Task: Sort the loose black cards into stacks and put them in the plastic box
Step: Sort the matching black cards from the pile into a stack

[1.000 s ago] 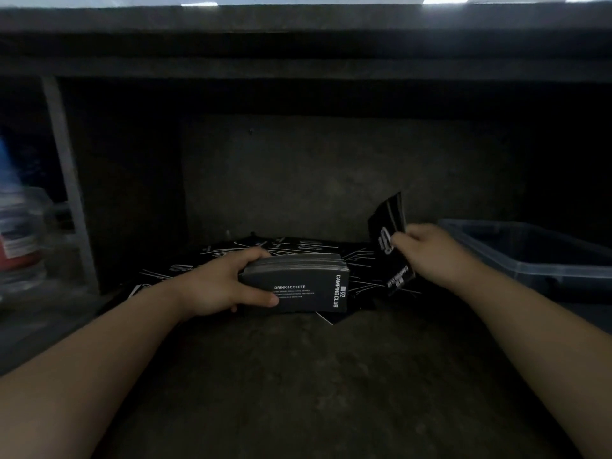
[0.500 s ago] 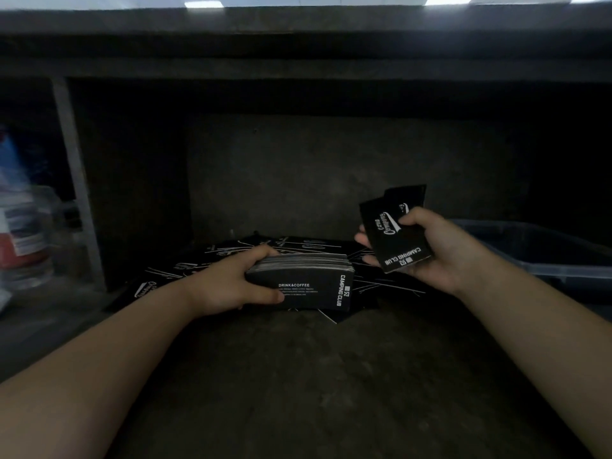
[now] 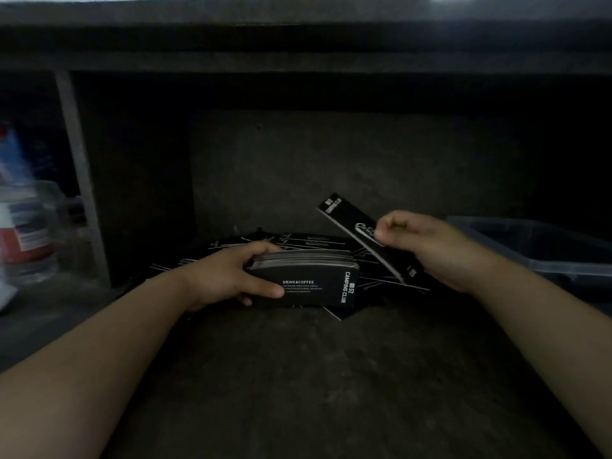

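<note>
The stack (image 3: 304,281) stands on its long edge on the shelf (image 3: 298,385), printed face toward the camera, its long axis running left to right. The left hand (image 3: 228,279) grips its left end, thumb across the front face and fingers curled over the top edge.

Just right of the stack and a little above it, the right hand (image 3: 427,246) pinches a few held cards (image 3: 357,231) between thumb and fingertips; how many cannot be told. They are seen nearly edge-on, their long axis slanting from upper left down to lower right, so they lie skew to the stack. Their lower end hangs close to the stack's right end, apparently not touching it.

Loose cards (image 3: 298,241) lie flat behind and under the stack. The box (image 3: 546,265) sits at the far right, beyond the right hand and well apart from the stack; its contents are too dark to tell.

Joining the held cards to the stack would likely need a leftward move and a turn to bring the two axes parallel. The right hand is the nearer one to the box.
</note>
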A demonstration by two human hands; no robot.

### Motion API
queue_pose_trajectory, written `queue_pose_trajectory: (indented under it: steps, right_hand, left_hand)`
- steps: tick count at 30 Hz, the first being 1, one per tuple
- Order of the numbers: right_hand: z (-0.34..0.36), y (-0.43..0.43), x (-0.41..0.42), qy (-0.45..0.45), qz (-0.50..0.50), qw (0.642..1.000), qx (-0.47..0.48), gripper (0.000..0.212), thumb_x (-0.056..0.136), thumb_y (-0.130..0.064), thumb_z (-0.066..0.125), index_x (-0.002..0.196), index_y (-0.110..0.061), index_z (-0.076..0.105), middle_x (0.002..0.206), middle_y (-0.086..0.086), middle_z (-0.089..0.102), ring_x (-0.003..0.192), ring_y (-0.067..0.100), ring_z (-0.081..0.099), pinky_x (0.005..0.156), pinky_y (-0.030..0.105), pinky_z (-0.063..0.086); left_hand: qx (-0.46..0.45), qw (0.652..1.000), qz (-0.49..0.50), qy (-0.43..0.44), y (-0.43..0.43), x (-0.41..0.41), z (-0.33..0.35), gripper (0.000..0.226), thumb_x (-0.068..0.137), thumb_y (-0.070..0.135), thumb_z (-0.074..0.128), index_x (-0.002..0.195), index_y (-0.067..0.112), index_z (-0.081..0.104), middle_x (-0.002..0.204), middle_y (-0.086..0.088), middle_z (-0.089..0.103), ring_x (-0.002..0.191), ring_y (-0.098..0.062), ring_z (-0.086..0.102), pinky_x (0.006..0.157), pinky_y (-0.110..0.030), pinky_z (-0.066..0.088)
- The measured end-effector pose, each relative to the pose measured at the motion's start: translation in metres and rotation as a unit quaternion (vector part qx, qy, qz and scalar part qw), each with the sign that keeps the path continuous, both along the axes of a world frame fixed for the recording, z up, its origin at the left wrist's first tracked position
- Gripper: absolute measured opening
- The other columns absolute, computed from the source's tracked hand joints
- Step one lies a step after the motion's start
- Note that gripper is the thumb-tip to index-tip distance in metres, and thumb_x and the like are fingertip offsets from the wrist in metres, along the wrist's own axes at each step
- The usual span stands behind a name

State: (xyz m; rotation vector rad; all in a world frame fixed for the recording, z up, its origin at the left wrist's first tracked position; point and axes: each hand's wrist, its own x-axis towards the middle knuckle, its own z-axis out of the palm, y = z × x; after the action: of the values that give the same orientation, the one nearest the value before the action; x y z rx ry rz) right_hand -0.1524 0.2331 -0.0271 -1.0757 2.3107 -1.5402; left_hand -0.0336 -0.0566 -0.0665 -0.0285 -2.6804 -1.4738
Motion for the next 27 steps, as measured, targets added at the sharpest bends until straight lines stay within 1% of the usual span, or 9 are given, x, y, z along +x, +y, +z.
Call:
queue_pose_trajectory:
  steps: [2,4,8,12,13,16,21,24,27]
  right_hand:
    - [0.0,0.001,0.002,0.082,0.031,0.996,0.027,0.024,0.084,-0.012,0.074,0.101,-0.017,0.058,0.099,-0.003,0.071,0.088,0.01,0.068,0.075,0.019,0.053]
    - [-0.002,-0.002,0.001,0.113,0.051,0.992,0.033,0.039,0.077,-0.001,0.078,0.104,-0.012,0.052,0.087,-0.004,0.071,0.078,0.013,0.063,0.069,0.023,0.05]
    - [-0.004,-0.001,-0.001,0.13,0.035,0.989,0.054,0.05,0.069,-0.008,0.086,0.106,-0.019,0.054,0.081,-0.003,0.071,0.072,0.01,0.059,0.07,0.031,0.049]
    - [0.004,-0.004,0.007,0.109,0.015,0.993,-0.053,0.041,0.07,-0.011,0.084,0.101,-0.02,0.06,0.086,0.0,0.074,0.079,0.017,0.068,0.072,0.029,0.054]
    - [0.006,-0.005,0.009,0.132,0.009,0.991,-0.024,0.035,0.07,-0.016,0.084,0.098,-0.02,0.064,0.088,0.0,0.074,0.081,0.016,0.069,0.074,0.028,0.055]
    - [0.003,-0.007,0.011,0.233,0.004,0.954,0.188,0.019,0.072,-0.037,0.084,0.082,-0.028,0.069,0.084,-0.012,0.07,0.078,0.002,0.065,0.075,0.03,0.053]
    - [-0.002,-0.004,0.007,0.183,-0.027,0.908,0.377,0.032,0.073,-0.055,0.079,0.088,-0.028,0.073,0.086,-0.007,0.073,0.078,0.01,0.069,0.08,0.038,0.057]
    - [-0.001,-0.003,0.009,0.128,-0.037,0.915,0.381,0.035,0.072,-0.055,0.079,0.092,-0.027,0.071,0.084,-0.001,0.074,0.064,0.013,0.068,0.07,0.034,0.056]
    - [-0.005,-0.014,0.013,0.061,-0.024,0.952,0.3,0.028,0.077,-0.027,0.082,0.098,-0.02,0.065,0.097,0.004,0.073,0.074,0.02,0.073,0.074,0.036,0.061]
  left_hand:
    - [0.024,1.0,-0.016,-0.011,-0.004,0.002,0.0,0.062,0.062,0.031,0.083,0.119,0.043,0.06,0.116,0.01,0.068,0.104,-0.011,0.067,0.069,-0.024,0.053]
    - [0.026,0.999,-0.023,-0.017,-0.007,0.003,0.0,0.064,0.063,0.032,0.083,0.122,0.041,0.059,0.118,0.008,0.068,0.104,-0.012,0.067,0.068,-0.025,0.052]
    - [0.001,1.0,-0.005,-0.005,-0.005,0.002,0.0,0.057,0.065,0.037,0.082,0.117,0.044,0.06,0.109,0.009,0.069,0.077,-0.002,0.066,0.056,-0.023,0.046]
    - [-0.004,1.0,0.016,-0.002,-0.005,0.001,-0.001,0.055,0.065,0.04,0.085,0.114,0.047,0.061,0.113,0.006,0.068,0.08,-0.006,0.064,0.053,-0.024,0.044]
    - [-0.004,1.0,0.015,0.001,-0.005,0.0,-0.001,0.056,0.065,0.039,0.084,0.116,0.044,0.061,0.113,0.005,0.068,0.078,-0.005,0.065,0.052,-0.024,0.044]
    - [0.004,1.0,0.012,0.001,-0.004,0.002,-0.001,0.06,0.061,0.04,0.083,0.116,0.042,0.061,0.112,0.006,0.069,0.076,-0.003,0.066,0.052,-0.024,0.044]
    - [0.014,1.0,0.011,-0.01,-0.002,0.005,0.001,0.062,0.062,0.033,0.083,0.118,0.041,0.059,0.115,0.006,0.068,0.088,-0.006,0.066,0.053,-0.023,0.045]
    - [0.028,0.999,0.017,-0.023,0.001,0.007,0.003,0.068,0.055,0.034,0.084,0.117,0.041,0.058,0.12,0.007,0.066,0.104,-0.014,0.066,0.057,-0.023,0.051]
    - [0.027,0.999,0.012,-0.03,0.004,0.008,0.005,0.065,0.059,0.029,0.084,0.118,0.039,0.057,0.12,0.007,0.065,0.106,-0.015,0.065,0.063,-0.025,0.055]
